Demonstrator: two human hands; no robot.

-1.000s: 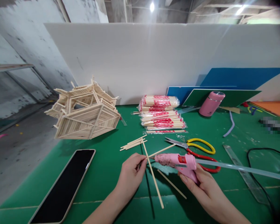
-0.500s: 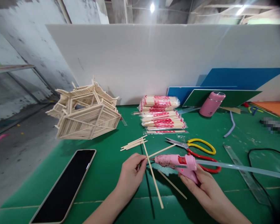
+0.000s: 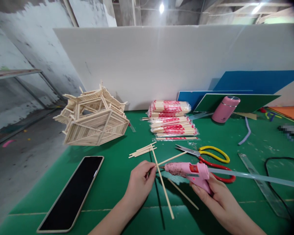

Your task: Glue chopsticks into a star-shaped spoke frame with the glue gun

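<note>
My left hand (image 3: 140, 181) pinches a long wooden stick (image 3: 163, 184) that slants toward me, where a shorter stick (image 3: 171, 158) crosses it. My right hand (image 3: 217, 195) grips a pink glue gun (image 3: 189, 170), its nozzle touching that crossing point. A clear glue rod (image 3: 254, 177) sticks out of the gun's back to the right. Another loose stick (image 3: 183, 194) lies on the green table (image 3: 112, 182) under the gun.
A stick-built model house (image 3: 95, 120) stands at the back left, a black phone (image 3: 72, 192) in front of it. A small pile of cut sticks (image 3: 142, 150), packs of chopsticks (image 3: 172, 122), scissors (image 3: 208, 156), a clear ruler (image 3: 264, 186), a pink bottle (image 3: 225, 109) and a black cable (image 3: 284, 161) lie around.
The view has shifted slightly, so everything sits a little to the right. My hands, the sticks and the glue gun hold the same pose.
</note>
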